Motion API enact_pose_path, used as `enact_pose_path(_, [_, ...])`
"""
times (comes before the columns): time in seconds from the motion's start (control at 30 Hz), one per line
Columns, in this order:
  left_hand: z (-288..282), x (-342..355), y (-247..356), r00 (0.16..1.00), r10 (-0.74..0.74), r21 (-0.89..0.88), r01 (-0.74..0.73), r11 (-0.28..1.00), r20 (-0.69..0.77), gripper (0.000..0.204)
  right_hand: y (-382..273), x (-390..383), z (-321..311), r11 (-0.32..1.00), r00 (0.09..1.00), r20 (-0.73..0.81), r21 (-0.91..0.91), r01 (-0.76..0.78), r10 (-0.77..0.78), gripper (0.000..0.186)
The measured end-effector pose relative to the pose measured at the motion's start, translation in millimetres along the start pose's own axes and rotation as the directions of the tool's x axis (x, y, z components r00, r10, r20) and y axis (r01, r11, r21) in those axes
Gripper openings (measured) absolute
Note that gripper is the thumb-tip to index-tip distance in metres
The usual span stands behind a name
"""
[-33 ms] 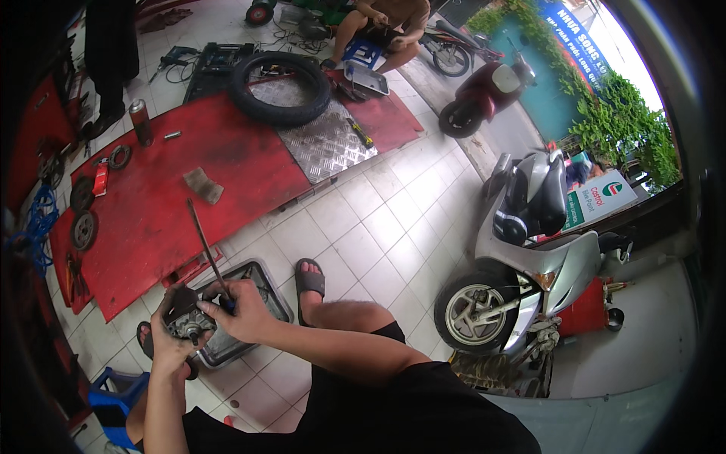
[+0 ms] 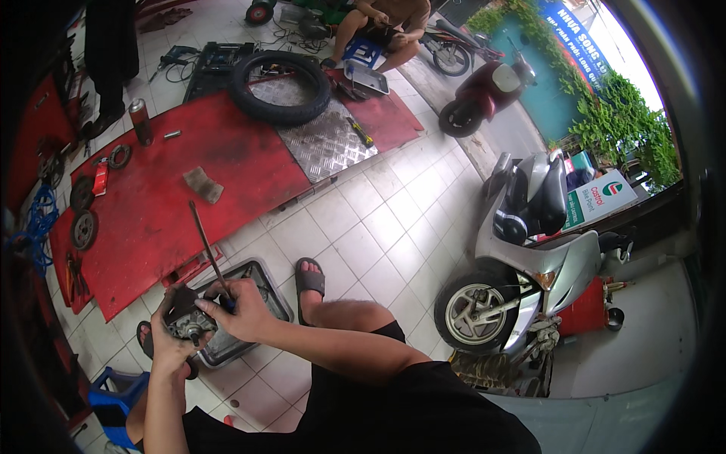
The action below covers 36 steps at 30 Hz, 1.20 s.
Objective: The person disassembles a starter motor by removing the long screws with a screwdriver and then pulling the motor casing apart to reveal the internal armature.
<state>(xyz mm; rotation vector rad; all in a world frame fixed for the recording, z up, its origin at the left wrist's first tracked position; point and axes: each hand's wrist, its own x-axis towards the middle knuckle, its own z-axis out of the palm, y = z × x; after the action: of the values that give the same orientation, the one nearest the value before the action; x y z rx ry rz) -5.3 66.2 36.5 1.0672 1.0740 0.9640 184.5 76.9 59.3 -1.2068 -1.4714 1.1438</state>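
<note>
My left hand (image 2: 166, 340) is closed around a grimy metal component (image 2: 189, 327) with a dark top, held low over a grey metal tray (image 2: 271, 299). My right hand (image 2: 240, 314) grips a screwdriver (image 2: 208, 250) with a long shaft and a dark blue handle, its shaft pointing up and away from me. The right fingers press against the top of the component, partly hiding it. Beyond the tray is a red metal platform (image 2: 128, 242) bearing a worn rectangular pad (image 2: 203, 185) and some round parts (image 2: 83, 228).
A tire (image 2: 280, 113) lies on the platform near a spray can (image 2: 140, 121). A silver scooter (image 2: 544, 272) stands at right, a red scooter (image 2: 480, 102) behind. A seated person (image 2: 386, 30) and another's dark-clothed legs (image 2: 110, 60) are beyond. A blue stool (image 2: 113, 401) is at lower left.
The screwdriver has shifted very slightly down toward me with my right fingers. Otherwise the two frames look alike.
</note>
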Motion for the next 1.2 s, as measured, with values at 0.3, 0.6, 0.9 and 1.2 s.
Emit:
enact_pose_path(0.3, [17.3, 2.2, 9.0, 0.992, -0.125, -0.129, 0.125, 0.984, 0.005, 0.09, -2.8, -4.1, -16.5, 0.998, 0.998, 0.006, 0.024, 0.055, -0.055, 0.022])
enact_pose_path(0.6, [2.7, 7.1, 10.4, 0.996, -0.011, 0.255, -0.013, 0.967, 0.09, 0.093, 12.0, 1.2, -6.2, 0.998, 0.999, 0.013, -0.054, 0.04, -0.039, 0.022])
enact_pose_path(0.9, [-7.4, -5.5, 17.0, 0.993, -0.05, 0.015, 0.049, 0.999, 0.107, 0.088, -14.2, 3.1, -2.6, 0.995, 0.99, 0.116, -0.048, 0.084, -0.078, 0.012])
enact_pose_path(1.2, [-0.2, -1.4, 11.4, 0.995, -0.018, 0.053, 0.013, 0.999, 0.099, 0.088, -1.2, 2.1, -7.6, 0.994, 0.991, 0.131, -0.104, 0.024, -0.01, 0.021])
